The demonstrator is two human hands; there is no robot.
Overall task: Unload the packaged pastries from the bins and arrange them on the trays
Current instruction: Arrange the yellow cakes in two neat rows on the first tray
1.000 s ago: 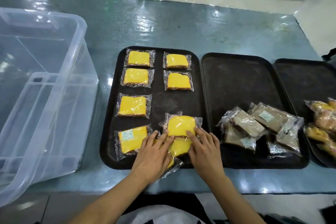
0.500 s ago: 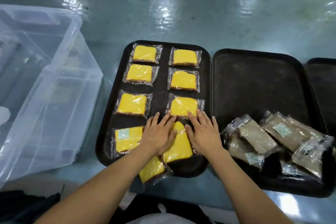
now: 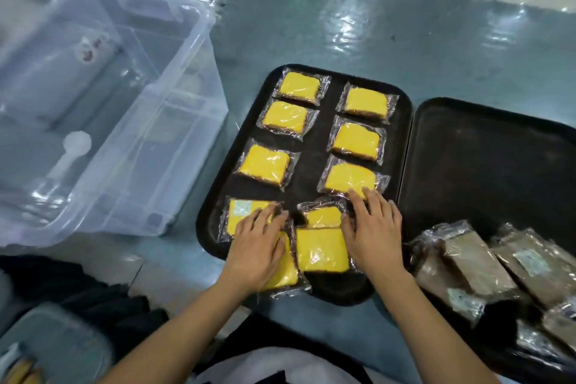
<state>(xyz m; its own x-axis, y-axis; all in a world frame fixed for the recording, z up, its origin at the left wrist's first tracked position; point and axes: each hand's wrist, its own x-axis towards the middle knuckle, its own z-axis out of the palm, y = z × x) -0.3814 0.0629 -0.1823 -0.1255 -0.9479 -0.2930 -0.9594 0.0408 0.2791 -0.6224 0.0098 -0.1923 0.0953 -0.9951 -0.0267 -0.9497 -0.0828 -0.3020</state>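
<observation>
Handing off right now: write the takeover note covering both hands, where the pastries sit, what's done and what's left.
Left hand: flat on yellow pastries at the left tray's near-left corner.
Right hand: flat by the loose near pair, fingertips touching the third right-column pack.
Done: six yellow packs in two neat columns.
Left: straighten the overlapping near packs; one hangs over the tray edge. Brown pastries lie heaped on the middle tray, unarranged. Clear bin looks emptied of pastries.

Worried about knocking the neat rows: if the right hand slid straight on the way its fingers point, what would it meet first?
The right hand already touches the third wrapped yellow cake in the right column; that moves first.
</observation>
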